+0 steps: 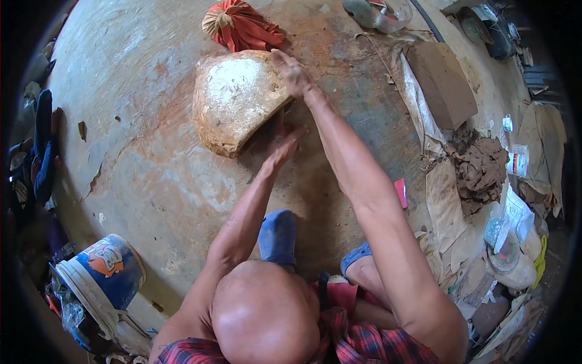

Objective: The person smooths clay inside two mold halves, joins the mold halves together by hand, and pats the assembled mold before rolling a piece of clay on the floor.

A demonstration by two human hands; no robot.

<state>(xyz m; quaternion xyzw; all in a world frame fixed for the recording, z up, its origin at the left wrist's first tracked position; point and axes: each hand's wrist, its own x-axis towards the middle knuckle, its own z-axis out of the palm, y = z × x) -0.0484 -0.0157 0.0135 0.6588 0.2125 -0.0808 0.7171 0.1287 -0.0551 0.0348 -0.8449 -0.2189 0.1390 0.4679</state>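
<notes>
A large half-round block (237, 91), brown at the sides with a whitish powdery top, rests on the floor in front of me. Its lower right face is in shadow. My right hand (293, 74) lies along the block's right edge, touching it, with fingers stretched out. Lower down, my left hand (282, 144) reaches toward the shadowed face, thumb apart from the fingers. The shadow partly hides those fingertips, so contact with the block cannot be made out. Just behind the block is a red cloth bundle (245, 27) with a tan knob-like end.
On the right, a brown heap of wet-looking clay (481, 168) lies beside a brown board (441, 84) and sheets. A blue and white bucket (112, 273) stands at lower left. A small pink card (401, 193) lies near my right forearm. A clear plastic container (393, 15) sits at the back.
</notes>
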